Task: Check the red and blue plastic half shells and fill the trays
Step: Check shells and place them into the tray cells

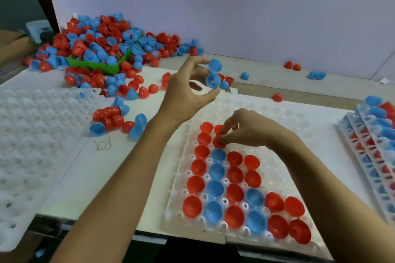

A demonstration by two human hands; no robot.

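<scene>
Mid-fill: right hand (241,129) pinches a red plastic half shell (219,142) into the clear plastic pocketed tray (275,160).
Left hand (188,89) holds a blue plastic half shell (213,80) up between fingertips, probably checking it; that one likely needs an empty pocket next.

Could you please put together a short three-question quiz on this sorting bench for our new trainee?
1. True or false: the left hand holds two red shells.
2. What is the right hand doing? A) pressing a red shell into the clear tray; B) lifting the green bin; C) resting idle on the table.
3. Fill in: the filled trays are stacked at the far ____ of the bench.

Key: 1 false, they are blue shells; 2 A; 3 right.
</scene>
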